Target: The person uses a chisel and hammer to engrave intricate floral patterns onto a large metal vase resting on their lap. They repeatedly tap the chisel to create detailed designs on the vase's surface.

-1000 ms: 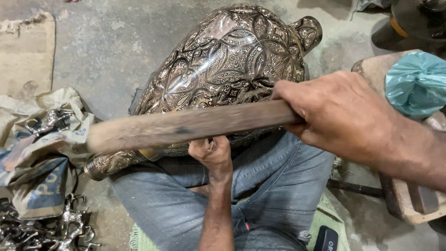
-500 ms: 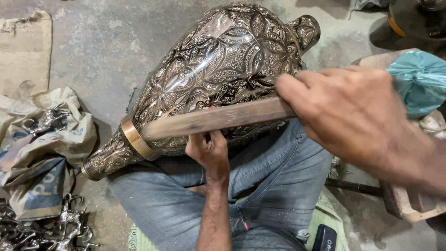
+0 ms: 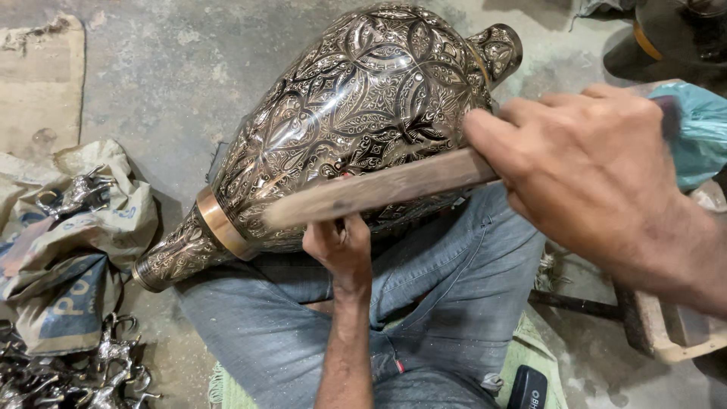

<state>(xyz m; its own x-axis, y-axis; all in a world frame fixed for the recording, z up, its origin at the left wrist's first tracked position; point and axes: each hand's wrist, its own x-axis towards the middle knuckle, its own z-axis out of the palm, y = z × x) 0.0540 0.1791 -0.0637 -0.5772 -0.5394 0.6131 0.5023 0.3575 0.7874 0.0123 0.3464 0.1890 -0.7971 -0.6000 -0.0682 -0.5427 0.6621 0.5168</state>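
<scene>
Far to the left of your fingers, a crumpled printed sack [image 3: 64, 257] is lying on the concrete floor [image 3: 151, 68], with small silvery metal figurines [image 3: 72, 193] resting on it and more piled at the bottom left corner.

Next, the large engraved metal vase [image 3: 356, 113] is lying on its side across your lap, its narrow banded neck pointing left of your fingers and its foot up to the right. Your left hand [image 3: 338, 246] is pressed against the underside of the belly; its fingers are curled together, apparently pinching a small tool against the metal, though you cannot tell exactly what from here. Keep that hand steady and the tool tip seated in the pattern, letting your thighs cradle the vase so it is not rolling.

To the right, your right hand [image 3: 598, 174] is wrapping its fingers tightly around one end of a wooden stick [image 3: 379, 189], which is blurring just above your left hand. Keep the taps light and square over the tool, well clear of your left knuckles.

Beyond your right fingers, a teal plastic bag [image 3: 697, 129] is sitting.
</scene>
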